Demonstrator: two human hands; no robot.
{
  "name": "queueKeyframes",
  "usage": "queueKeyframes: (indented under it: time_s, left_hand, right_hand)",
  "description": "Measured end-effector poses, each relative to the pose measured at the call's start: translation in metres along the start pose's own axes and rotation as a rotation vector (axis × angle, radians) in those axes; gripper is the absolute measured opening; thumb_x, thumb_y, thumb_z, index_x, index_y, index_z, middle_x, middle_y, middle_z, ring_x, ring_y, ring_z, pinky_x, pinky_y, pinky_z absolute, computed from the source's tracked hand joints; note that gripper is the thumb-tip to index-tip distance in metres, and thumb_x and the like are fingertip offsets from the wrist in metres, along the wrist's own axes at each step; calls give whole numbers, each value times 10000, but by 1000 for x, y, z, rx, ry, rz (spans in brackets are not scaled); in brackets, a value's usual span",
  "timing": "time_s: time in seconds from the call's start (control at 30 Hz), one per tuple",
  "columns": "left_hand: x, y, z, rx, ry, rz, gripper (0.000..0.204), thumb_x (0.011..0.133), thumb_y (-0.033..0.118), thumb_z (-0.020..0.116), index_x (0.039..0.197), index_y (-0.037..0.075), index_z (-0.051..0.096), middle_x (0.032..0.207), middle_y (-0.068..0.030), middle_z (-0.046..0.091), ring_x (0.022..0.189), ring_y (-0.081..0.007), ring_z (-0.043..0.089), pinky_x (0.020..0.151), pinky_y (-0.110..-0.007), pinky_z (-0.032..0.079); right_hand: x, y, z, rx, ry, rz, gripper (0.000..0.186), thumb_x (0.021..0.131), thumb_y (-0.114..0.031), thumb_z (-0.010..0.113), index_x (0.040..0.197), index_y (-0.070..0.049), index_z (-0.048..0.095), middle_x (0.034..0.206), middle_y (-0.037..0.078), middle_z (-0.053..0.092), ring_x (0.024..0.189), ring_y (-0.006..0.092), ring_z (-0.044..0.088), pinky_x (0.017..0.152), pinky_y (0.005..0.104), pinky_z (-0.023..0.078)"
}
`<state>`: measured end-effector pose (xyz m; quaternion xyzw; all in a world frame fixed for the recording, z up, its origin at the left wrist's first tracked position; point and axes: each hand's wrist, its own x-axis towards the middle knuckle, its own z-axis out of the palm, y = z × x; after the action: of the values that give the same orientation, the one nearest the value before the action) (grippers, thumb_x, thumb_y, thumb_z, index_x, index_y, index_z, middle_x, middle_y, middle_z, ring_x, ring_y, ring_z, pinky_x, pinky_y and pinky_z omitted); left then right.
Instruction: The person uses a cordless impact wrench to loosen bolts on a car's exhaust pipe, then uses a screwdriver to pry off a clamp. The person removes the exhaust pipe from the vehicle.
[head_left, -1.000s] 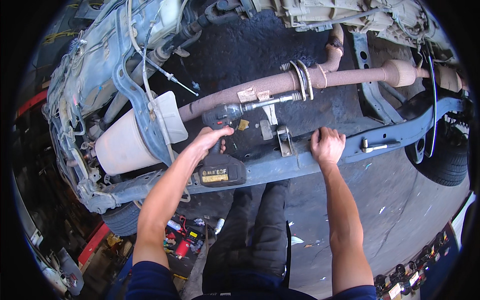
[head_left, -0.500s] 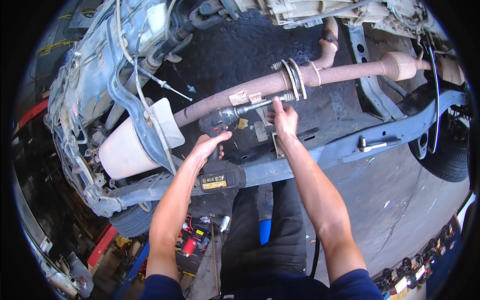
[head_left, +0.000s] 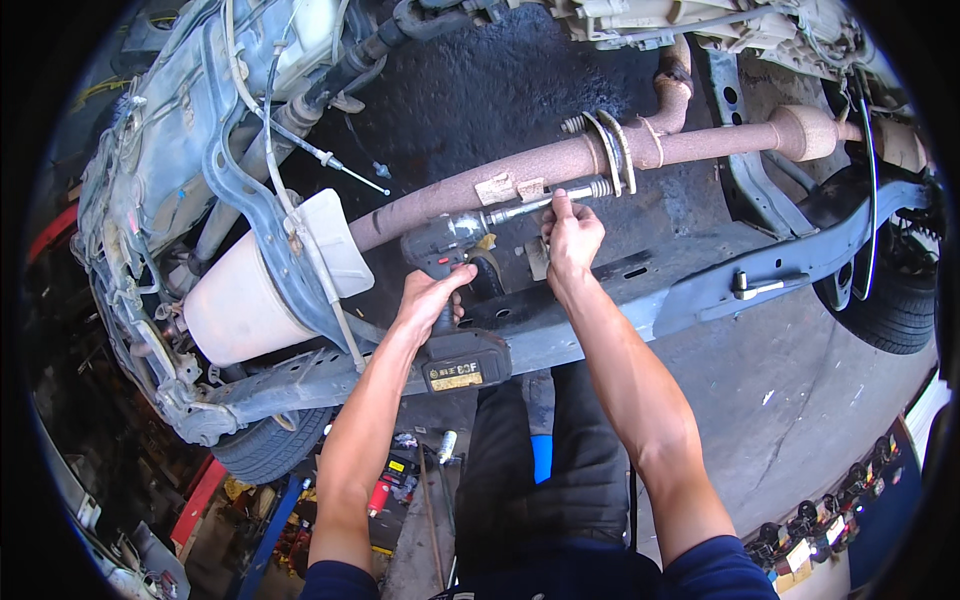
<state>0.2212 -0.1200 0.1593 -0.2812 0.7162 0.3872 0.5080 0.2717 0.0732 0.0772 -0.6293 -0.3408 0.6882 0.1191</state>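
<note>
Grips the black impact wrench (head_left: 430,243) by its handle in a closed left hand (head_left: 428,300), and sets the thumb of the loosely curled right hand (head_left: 576,242) at the silver extension bar (head_left: 520,209) ahead; cannot tell a firm pinch from a light touch. Has the blue-grey frame rail (head_left: 545,342) just below both hands, the rusty pipe flange (head_left: 616,150) just beyond the right hand, then the ratchet (head_left: 765,287) well to its right.

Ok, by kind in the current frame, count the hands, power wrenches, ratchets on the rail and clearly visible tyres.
Hands: 2 (left hand, right hand)
Power wrench: 1
Ratchet: 1
Tyres: 2 (left tyre, right tyre)
Total: 6
</note>
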Motion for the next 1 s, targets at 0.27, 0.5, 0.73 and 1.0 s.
queueKeyframes:
  time_s: [0.27, 0.5, 0.73, 1.0]
  left_hand:
    - [3, -12, -9, -154, -149, 15, 388, 843, 365, 868, 1030, 73, 695, 695, 1, 581, 540, -116, 596, 500, -264, 503]
    - [5, -11, -20, -245, -203, 157, 307, 891, 283, 835, 1024, 52, 682, 753, -3, 617, 588, -87, 595, 514, -252, 506]
    - [-25, -29, -52, -273, -119, 210, 368, 900, 289, 818, 1073, 8, 656, 783, -22, 630, 575, -109, 606, 490, -270, 495]
    - [-115, -108, -78, -482, 11, 70, 321, 858, 191, 858, 1025, 11, 651, 853, -37, 649, 594, -112, 612, 487, -276, 495]
  right_hand:
    - [17, 11, 1, -2, 95, -122, 382, 933, -307, 793, 841, 12, 604, 658, 70, 618, 471, 113, 530, 416, 267, 417]
    - [19, -1, 3, -71, 80, -43, 342, 988, -280, 706, 955, 14, 534, 725, 72, 604, 505, 124, 519, 411, 278, 409]
    - [-22, -9, 17, -260, -173, 42, 315, 985, -294, 649, 979, 7, 557, 738, 80, 616, 538, 124, 532, 471, 283, 405]
    - [-128, -3, -1, -302, -320, 139, 276, 1048, -303, 578, 1137, -43, 607, 980, 118, 730, 726, 157, 672, 655, 289, 525]
